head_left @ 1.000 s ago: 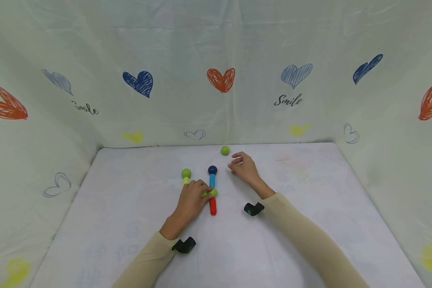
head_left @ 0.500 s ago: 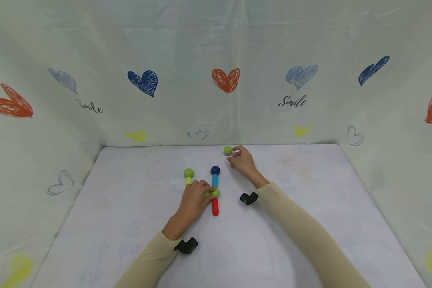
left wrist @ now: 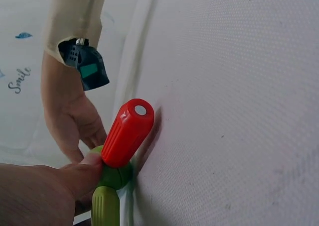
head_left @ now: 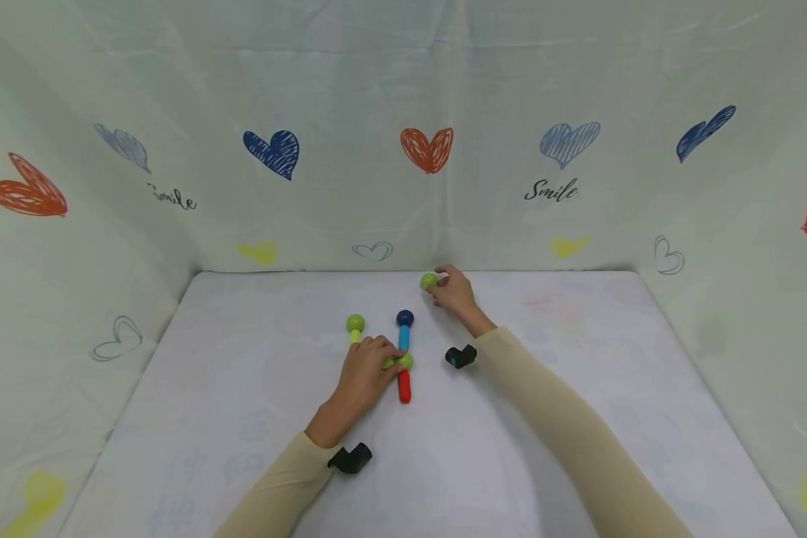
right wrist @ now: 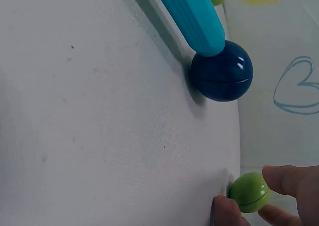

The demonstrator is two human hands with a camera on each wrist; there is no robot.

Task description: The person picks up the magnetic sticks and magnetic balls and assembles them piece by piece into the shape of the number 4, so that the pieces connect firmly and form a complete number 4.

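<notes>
A magnetic stick-and-ball construction lies on the table. Its dark blue ball point(head_left: 405, 318) joins a light blue stick point(head_left: 404, 339), which runs to a green ball point(head_left: 406, 362) with a red stick point(head_left: 404, 387) below. My left hand point(head_left: 363, 371) pinches the joint at this green ball, covering part of a yellow-green stick point(left wrist: 105, 206). Beyond it, another green ball point(head_left: 355, 323) tops a yellow-green stick point(head_left: 355, 337), partly hidden by the hand. My right hand point(head_left: 454, 291) has thumb and fingers curled round a loose green ball point(right wrist: 248, 192) near the far edge.
The white table point(head_left: 242, 359) ends at the back against a white curtain point(head_left: 336, 179) printed with hearts and words. Black wrist cameras sit on the left point(head_left: 350, 458) and right point(head_left: 460, 356) sleeves, just over the tabletop.
My right hand has moved away from me toward the loose green ball, and its fingers have come round it. The left hand stays at the joint. The head view has shifted slightly.
</notes>
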